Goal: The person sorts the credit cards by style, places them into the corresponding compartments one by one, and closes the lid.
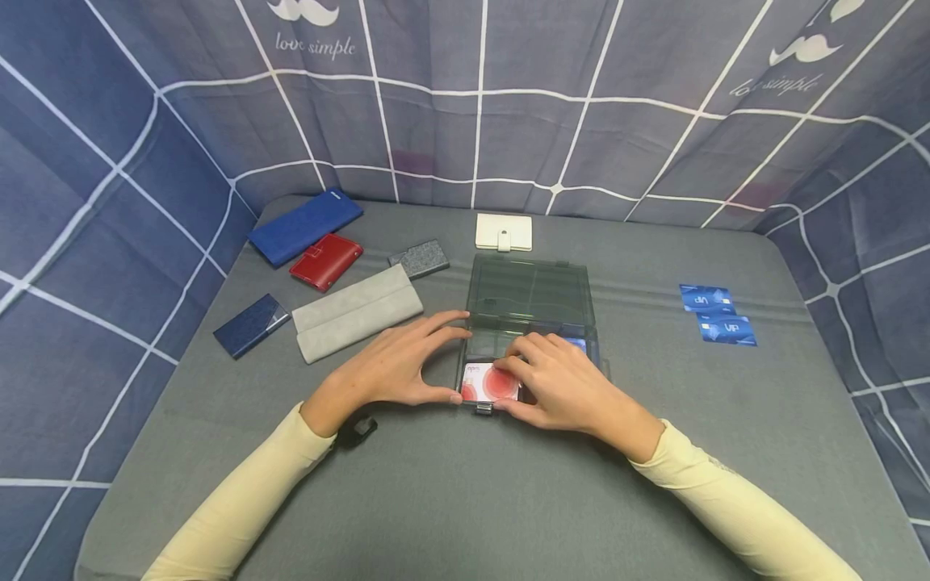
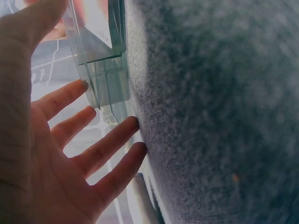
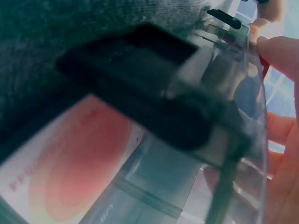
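Tabletop (image 1: 436, 500) in grey cloth spreads beneath two pale yellow sleeves (image 1: 240, 484), which come in from its front left and front right. Near the middle of it lies a dark translucent case (image 1: 529, 290), lid laid back toward the rear edge. The left hand (image 1: 400, 363) reaches to the case's left side, fingers spread and nearly straight, thumb at the front left corner; its grasp is wide and has hold of nothing. The right hand (image 1: 563, 383) arches over the case's right part, fingers bent; whether it pinches anything cannot be told. A white-and-red card (image 1: 492, 382) lies at the case's front left, its right end between the right index finger and thumb. The latch (image 1: 483, 409) sits on the front edge, just beside that thumb.
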The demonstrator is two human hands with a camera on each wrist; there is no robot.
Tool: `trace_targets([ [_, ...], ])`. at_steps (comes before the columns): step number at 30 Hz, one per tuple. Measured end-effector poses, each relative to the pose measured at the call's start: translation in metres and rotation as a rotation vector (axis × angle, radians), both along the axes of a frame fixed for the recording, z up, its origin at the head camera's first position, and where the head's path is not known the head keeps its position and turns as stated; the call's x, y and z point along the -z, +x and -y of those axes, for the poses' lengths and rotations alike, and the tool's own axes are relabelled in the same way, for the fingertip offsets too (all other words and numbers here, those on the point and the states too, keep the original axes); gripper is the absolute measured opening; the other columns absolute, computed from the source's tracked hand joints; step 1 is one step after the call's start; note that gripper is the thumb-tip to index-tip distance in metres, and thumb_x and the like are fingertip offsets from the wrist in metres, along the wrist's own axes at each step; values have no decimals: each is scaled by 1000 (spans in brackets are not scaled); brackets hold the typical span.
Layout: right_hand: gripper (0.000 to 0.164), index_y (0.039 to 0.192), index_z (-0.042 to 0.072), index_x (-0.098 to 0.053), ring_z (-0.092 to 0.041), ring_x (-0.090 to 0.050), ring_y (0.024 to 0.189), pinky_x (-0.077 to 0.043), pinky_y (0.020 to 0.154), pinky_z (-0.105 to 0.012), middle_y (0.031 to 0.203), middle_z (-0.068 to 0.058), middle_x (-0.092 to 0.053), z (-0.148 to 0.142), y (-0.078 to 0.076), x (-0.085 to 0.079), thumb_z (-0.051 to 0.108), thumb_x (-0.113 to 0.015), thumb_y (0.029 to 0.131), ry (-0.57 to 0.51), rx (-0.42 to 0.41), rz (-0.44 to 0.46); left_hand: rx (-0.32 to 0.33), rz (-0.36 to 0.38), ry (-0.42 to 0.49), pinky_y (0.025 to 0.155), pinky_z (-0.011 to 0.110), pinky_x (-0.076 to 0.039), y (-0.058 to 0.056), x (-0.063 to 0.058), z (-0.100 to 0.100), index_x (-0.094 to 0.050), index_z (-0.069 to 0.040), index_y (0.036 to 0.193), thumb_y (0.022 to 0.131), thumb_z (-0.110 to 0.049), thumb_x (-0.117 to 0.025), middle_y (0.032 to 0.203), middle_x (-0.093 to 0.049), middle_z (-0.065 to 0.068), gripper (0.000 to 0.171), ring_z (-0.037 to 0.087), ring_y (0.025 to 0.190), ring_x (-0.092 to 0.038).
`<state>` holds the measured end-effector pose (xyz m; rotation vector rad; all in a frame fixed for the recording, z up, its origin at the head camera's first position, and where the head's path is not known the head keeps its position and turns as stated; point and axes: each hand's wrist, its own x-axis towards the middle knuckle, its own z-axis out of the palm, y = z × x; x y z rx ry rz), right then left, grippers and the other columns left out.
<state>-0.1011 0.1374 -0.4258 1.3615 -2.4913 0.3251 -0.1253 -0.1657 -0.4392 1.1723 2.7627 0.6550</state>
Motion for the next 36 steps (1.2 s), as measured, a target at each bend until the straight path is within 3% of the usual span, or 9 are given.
trace_targets([
  [12,50,114,16,-78,-23,-66,97,-54,81,-41,107,3,-70,1,-1,2,60,-80,91,8,-30,-55,-4,3,2,94,47,-57,0,0,0,-57,-21,155,82,-75,-80,171,-37,-5,94,24,139,-59],
  [23,53,116,17,-78,-22,-67,100,-56,81,-41,112,3,-70,-4,-2,4,63,-81,88,-27,-33,-8,-3,-2,-3,94,47,-57,0,-1,0,-56,-21,156,82,-74,-81,172,-36,-5,94,26,139,-58],
  [36,47,120,17,-78,-24,-70,100,-57,78,-44,114,1,-72,-44,-21,-13,52,-82,89,-40,78,43,2,-13,7,94,48,-57,-1,0,0,-57,-21,155,81,-74,-82,171,-37,-4,94,25,140,-58],
])
